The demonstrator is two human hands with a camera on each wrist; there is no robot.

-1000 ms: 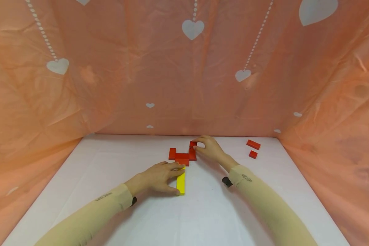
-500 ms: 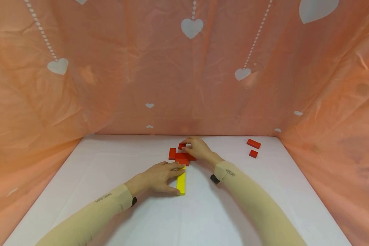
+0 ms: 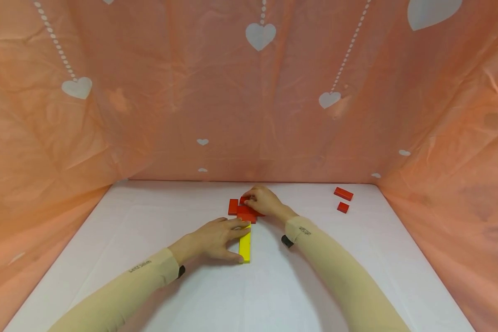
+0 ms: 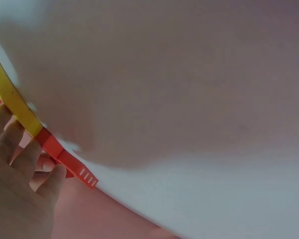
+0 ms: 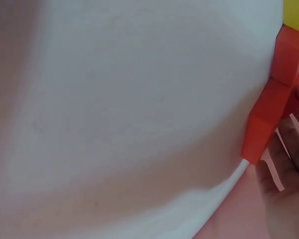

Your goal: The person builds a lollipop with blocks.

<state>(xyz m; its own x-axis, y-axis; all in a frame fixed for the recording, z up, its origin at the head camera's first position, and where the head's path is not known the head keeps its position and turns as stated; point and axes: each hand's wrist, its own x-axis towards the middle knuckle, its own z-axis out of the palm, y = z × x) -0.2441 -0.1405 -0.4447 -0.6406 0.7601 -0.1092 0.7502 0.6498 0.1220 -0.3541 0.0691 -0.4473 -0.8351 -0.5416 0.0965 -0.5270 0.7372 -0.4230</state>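
My left hand [image 3: 213, 239] lies spread on the yellow bar [image 3: 245, 247], fingers fairly straight, gripping nothing. My right hand [image 3: 266, 202] pinches a small red block [image 3: 242, 200] at the far side of the red cluster [image 3: 246, 217], which sits at the bar's far end. I judge all of these light, stiff and probably smooth enough to skid if nudged; I'd hold the small one by opposite sides. Well to the right on the counter [image 3: 315, 207] lie a longer red block [image 3: 343, 193] and a short red block [image 3: 343, 207]
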